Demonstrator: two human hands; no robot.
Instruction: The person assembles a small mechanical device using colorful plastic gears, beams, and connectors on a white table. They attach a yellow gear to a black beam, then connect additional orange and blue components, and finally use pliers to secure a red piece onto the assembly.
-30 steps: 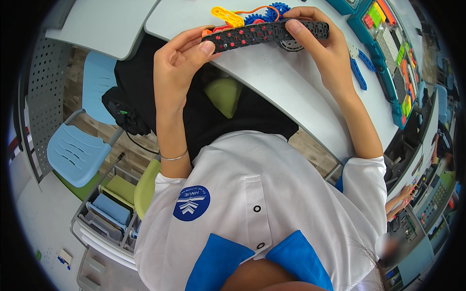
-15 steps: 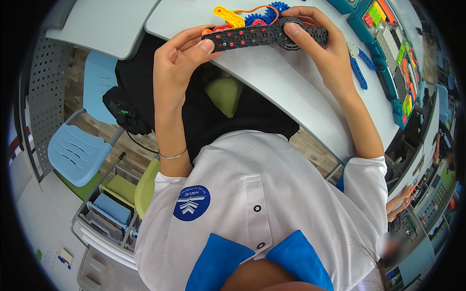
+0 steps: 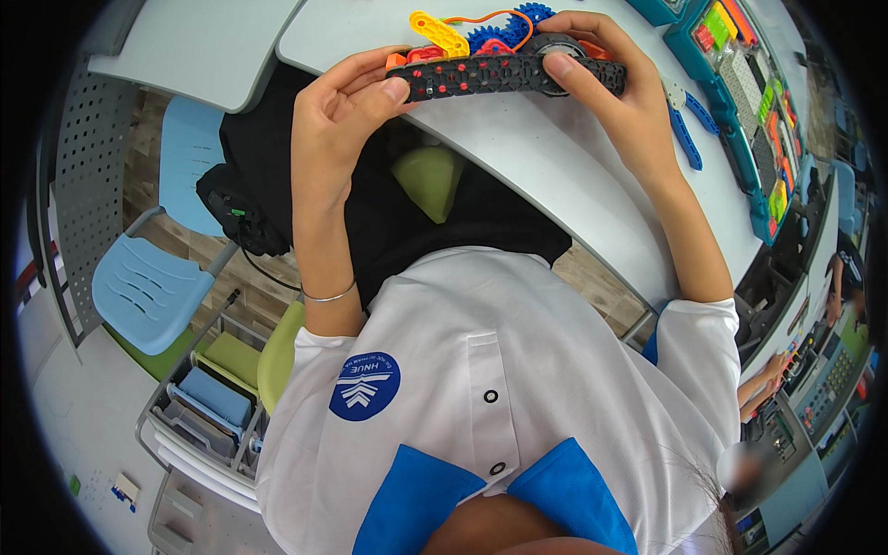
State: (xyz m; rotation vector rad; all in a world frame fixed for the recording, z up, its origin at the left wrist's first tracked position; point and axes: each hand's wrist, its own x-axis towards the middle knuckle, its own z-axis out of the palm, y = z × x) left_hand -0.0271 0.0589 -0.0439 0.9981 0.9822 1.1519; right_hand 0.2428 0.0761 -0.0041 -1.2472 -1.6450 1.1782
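Between my two hands I hold a toy building-kit model over the near edge of the white table. A long black perforated beam runs along its near side, with red showing through the holes. My left hand pinches its left end, thumb in front. At the other end my right hand grips it, thumb against a black wheel. Behind the beam rise a yellow angled arm, blue gears and an orange cord. My fingertips behind the model are partly hidden.
Right of my hands, a blue-handled plier-like tool lies on the white table. A teal tray of colourful parts stands beyond it. Blue chairs are at the left; another person's hands show far right.
The right end of the model has tilted slightly, and the wheel shows more behind my right thumb. Both hands keep their hold in nearly the same place.
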